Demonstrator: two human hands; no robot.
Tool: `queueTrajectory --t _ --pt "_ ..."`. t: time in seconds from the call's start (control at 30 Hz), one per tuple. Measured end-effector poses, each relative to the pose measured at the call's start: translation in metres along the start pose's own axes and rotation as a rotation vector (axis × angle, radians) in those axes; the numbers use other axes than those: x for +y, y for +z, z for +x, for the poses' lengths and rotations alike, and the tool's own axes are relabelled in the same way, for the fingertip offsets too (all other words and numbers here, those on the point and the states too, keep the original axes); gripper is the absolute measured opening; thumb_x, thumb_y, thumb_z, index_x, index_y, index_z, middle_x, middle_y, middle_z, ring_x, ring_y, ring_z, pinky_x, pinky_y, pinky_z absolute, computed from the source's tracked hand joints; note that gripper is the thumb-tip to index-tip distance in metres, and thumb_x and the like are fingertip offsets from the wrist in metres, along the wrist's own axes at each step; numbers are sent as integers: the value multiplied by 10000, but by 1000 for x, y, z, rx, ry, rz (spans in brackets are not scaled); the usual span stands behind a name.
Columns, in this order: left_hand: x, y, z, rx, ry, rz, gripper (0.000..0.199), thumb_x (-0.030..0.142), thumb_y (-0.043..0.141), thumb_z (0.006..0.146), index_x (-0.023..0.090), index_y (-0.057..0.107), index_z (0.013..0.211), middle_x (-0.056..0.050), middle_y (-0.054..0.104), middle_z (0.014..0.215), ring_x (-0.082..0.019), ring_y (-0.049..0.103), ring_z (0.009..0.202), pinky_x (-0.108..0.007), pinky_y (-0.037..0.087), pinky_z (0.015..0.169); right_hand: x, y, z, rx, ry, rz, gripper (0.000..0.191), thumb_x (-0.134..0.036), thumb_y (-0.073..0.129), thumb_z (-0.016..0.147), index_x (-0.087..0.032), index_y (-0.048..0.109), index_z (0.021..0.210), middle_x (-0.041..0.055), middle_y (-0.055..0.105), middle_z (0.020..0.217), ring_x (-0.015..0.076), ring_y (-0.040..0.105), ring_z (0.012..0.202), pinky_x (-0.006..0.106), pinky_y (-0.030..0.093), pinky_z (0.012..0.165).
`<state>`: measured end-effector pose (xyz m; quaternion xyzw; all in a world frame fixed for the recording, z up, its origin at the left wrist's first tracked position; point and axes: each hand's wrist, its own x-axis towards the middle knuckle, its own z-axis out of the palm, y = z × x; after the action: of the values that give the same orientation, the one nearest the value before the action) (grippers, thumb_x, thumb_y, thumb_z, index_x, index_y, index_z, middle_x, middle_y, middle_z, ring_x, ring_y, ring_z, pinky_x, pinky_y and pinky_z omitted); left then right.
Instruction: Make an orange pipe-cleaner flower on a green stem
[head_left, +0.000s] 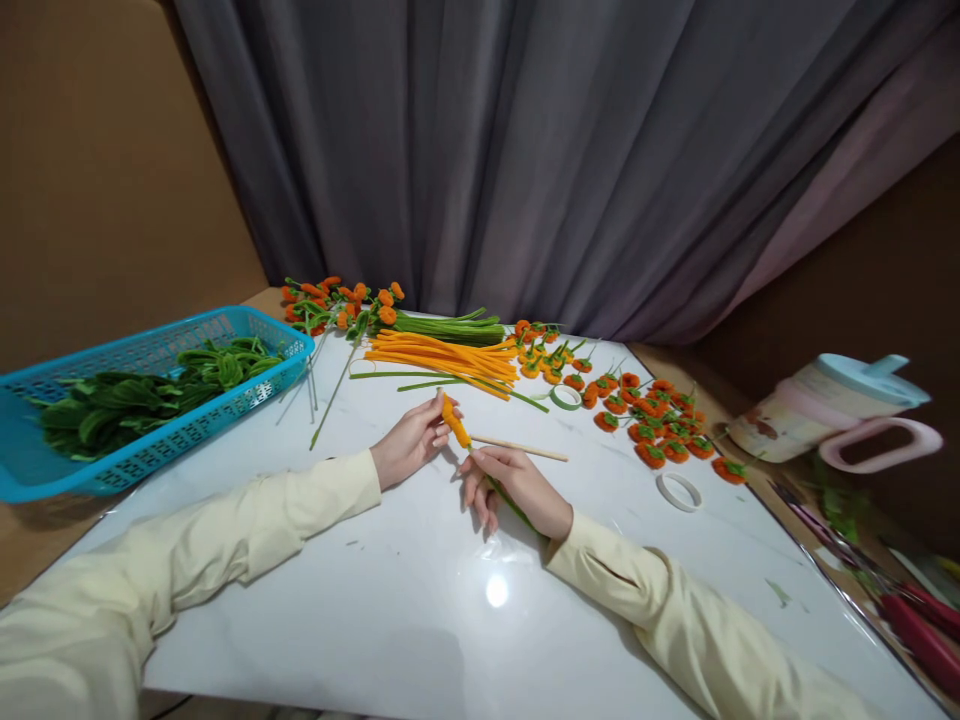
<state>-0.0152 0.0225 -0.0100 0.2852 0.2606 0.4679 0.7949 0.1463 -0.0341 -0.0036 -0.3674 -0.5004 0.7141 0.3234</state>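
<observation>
Fingers (433,414) of the left hand (407,444) are nearly closed, thumb and forefinger pinching the upper end of one fuzzy yellow piece (457,424). The right hand (523,487) pinches one green stem (513,503) where it meets that piece's lower end, its other fingers loosely curled. So the yellow piece slants between the two hands, above the middle of the bench (360,620). One wooden stick (525,449) shows just beyond the right hand; I cannot tell whether it touches the yellow piece.

Farther back are one bundle of yellow-orange strips (442,354) and one bundle of green strips (450,328), both too dense to count. Orange flower heads (651,456) spread to the right, roughly twenty, some overlapping; the smaller group of yellow flower heads (553,376) is too crowded for an exact count. Two rolls of tape lie near them, one green roll (566,404) and one white roll (696,503). One blue basket (202,440) of green leaves (105,412) stands left, one lidded cup (795,415) right.
</observation>
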Motion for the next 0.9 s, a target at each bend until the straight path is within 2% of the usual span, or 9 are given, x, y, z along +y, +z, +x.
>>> queueTrajectory --t 0.23,0.43,0.57,0.7,0.83,0.9 --pt "4 -4 4 28 -14 -43 179 284 504 873 116 563 856 -3 518 741 -7 361 423 -100 353 362 3 -1 -1 -61 -14 -27 381 -479 571 777 -103 526 737 44 604 550 108 525 337 171 418 296" --pt "0 -1 0 -32 -11 2 182 285 532 857 108 573 862 -10 526 751 -6 357 435 -105 344 381 5 0 0 -50 -24 -38 386 -498 575 759 -119 502 756 21 595 540 99 515 329 158 402 289" --pt "0 2 -2 -13 -23 44 271 344 571 825 88 601 908 -62 571 827 -32 423 508 -122 362 405 4 0 1 -28 -28 -40 387 -505 571 759 -126 491 767 18 591 541 100 512 334 164 409 288" --pt "-1 3 -3 -50 -29 49 205 274 597 814 85 614 889 -82 592 880 -34 429 540 -126 367 434 4 0 1 -13 -34 -49 387 -509 561 768 -128 492 787 13 584 544 103 518 346 164 408 288" --pt "-3 2 -3 -59 -18 66 180 260 597 814 86 620 854 -68 603 850 -18 374 474 -131 336 413 5 1 0 -13 -32 -89 395 -515 547 776 -126 497 827 9 585 559 97 519 356 159 411 296" --pt "-4 3 -3 -42 -18 73 185 271 582 824 97 621 874 -61 610 829 -31 422 495 -141 346 433 5 2 0 -15 -29 -111 404 -522 541 775 -126 497 837 10 587 566 97 521 360 156 405 293"
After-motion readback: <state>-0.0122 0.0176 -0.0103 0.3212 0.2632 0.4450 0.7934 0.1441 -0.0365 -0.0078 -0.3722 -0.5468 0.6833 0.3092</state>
